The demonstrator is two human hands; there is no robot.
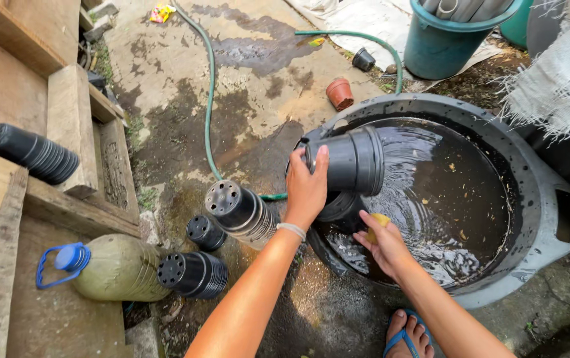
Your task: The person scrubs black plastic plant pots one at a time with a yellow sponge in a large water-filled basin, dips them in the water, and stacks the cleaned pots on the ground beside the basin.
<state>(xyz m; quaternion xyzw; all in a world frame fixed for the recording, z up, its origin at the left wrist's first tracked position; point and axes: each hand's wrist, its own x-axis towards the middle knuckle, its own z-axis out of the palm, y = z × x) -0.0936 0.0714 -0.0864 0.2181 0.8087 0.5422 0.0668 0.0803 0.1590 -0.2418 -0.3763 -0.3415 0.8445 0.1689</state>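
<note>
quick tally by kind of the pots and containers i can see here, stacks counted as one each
Black pot stacks lying on their sides: 3
Loose black pots: 3, one in the left hand over the tub, one on the ground, one by the hose
Terracotta pot: 1
Teal bucket: 1
Large grey water tub: 1
Plastic jug with blue cap: 1
Total: 10

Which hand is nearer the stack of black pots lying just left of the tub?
Left. The left hand, holding a black pot over the tub, is just right of the stack; the right hand, gripping a yellow sponge, is farther right.
</note>
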